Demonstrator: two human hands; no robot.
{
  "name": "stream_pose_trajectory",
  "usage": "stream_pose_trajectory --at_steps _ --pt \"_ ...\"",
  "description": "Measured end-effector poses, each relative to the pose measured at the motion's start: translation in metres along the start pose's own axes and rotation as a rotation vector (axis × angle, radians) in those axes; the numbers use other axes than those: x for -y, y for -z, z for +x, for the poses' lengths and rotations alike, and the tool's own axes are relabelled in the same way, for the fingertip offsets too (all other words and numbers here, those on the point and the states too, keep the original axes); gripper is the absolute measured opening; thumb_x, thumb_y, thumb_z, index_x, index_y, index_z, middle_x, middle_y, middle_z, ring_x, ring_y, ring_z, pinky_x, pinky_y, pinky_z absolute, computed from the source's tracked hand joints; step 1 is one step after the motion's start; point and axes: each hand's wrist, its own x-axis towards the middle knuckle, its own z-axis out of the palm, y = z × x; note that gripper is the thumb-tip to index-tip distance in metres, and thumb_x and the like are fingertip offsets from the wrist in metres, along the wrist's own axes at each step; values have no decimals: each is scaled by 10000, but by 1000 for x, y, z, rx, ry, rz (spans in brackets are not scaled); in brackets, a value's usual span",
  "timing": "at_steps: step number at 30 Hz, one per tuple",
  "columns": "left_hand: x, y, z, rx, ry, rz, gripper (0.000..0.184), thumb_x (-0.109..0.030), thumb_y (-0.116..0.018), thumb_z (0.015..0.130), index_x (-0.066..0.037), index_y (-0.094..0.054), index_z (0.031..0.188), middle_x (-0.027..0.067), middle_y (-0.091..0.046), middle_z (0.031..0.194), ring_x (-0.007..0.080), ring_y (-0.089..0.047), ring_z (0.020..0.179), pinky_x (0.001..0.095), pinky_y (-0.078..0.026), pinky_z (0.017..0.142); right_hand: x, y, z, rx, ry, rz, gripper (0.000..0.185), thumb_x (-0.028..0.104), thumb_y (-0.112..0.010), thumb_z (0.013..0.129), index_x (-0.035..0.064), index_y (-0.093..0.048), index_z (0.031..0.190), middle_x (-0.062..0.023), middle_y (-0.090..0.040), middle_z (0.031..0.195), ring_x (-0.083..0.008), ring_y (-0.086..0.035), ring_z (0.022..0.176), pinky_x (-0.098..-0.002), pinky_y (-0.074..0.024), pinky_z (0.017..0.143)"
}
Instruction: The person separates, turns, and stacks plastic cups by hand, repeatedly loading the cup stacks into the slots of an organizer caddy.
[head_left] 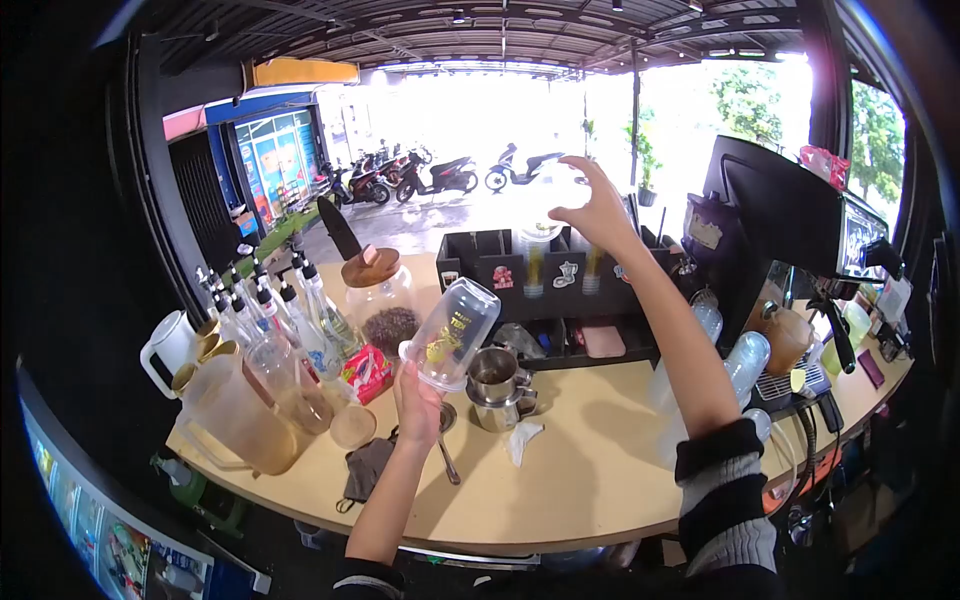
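My left hand [418, 405] holds a clear plastic cup [455, 335] with yellow print near its rim, tilted over the counter. Raised above the black organizer box [500, 270], my right hand [595, 205] has its thumb and fingers spread, with a clear, washed-out shape between them that I cannot make out. Clear cups [534, 265] stand in the box below that hand. Just right of the held cup, a metal drip filter [493, 372] sits on a metal cup [493, 413].
On the left stand plastic pitchers [235, 415], pump bottles [310, 310] and a lidded jar of beans [388, 315]. A spoon [450, 460], black cloth [370, 468] and tissue [521, 441] lie centrally. Stacked clear cups [745, 365] and a coffee machine [790, 370] are at right.
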Motion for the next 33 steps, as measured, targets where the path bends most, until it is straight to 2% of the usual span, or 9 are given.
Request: stream_pose_trajectory --at_steps 3,7,9,17,23,26,28,32,33 --pt "-2 1 16 26 16 28 641 -495 -389 908 -69 -280 1373 126 -338 1388 298 -413 1239 461 -383 998 -33 -24 44 159 18 -183 677 105 -747 574 82 -509 1207 -167 -506 1208 -287 -506 1092 -391 -413 937" --pt "-5 2 28 1 127 -40 626 -505 -397 903 -92 -305 1365 116 -377 1367 271 -414 1245 458 -371 1006 -42 -42 74 467 -169 -254 738 102 -762 514 110 -537 1216 -177 -540 1168 -316 -562 1006 -414 -496 812" --pt "-6 3 32 41 128 -30 635 -518 -413 893 -98 -315 1358 102 -392 1361 261 -414 1245 454 -367 1007 -42 -46 78 670 -411 -264 774 144 -783 526 128 -515 1252 -197 -523 1198 -298 -599 942 -376 -553 704" --pt "-10 7 34 35 165 1 673 -535 -416 885 -110 -274 1387 102 -382 1369 264 -399 1254 444 -352 1019 -72 -64 72 786 -436 -373 795 211 -817 521 103 -527 1254 -183 -581 1113 -239 -617 912 -277 -544 599" --pt "-5 9 35 52 179 -10 676 -534 -401 894 -99 -256 1391 107 -352 1391 269 -394 1261 451 -358 1020 -84 -70 43 799 -332 -358 835 322 -802 531 40 -509 1260 -204 -570 1139 -303 -559 1045 -377 -434 930" --pt "-4 4 31 30 121 -12 709 -523 -459 878 -72 -251 1384 109 -348 1393 266 -397 1258 446 -364 1022 -88 -74 28 657 -58 -516 732 326 -786 588 28 -543 1210 -214 -563 1139 -310 -561 1030 -387 -447 904" --pt "-6 0 28 23 68 -4 732 -514 -500 866 -55 -250 1379 113 -345 1394 265 -397 1257 443 -369 1022 -66 -75 16 243 267 -376 580 339 -740 687 14 -571 1136 -194 -578 1088 -277 -580 951 -373 -465 840" --pt "-7 -10 18 34 16 -13 810 -455 -643 797 -27 -254 1365 121 -349 1383 257 -384 1265 442 -382 1014 43 -47 -32 416 -187 93 532 443 -633 806 -31 -580 1042 -136 -618 722 -180 -596 622 -311 -479 620" --pt "-5 -12 16 22 -9 -10 830 -442 -674 777 -26 -257 1363 122 -351 1379 256 -380 1266 444 -388 1009 55 -42 -46 533 -230 122 579 487 -595 819 -31 -568 1076 -135 -623 775 -184 -603 648 -314 -474 614"
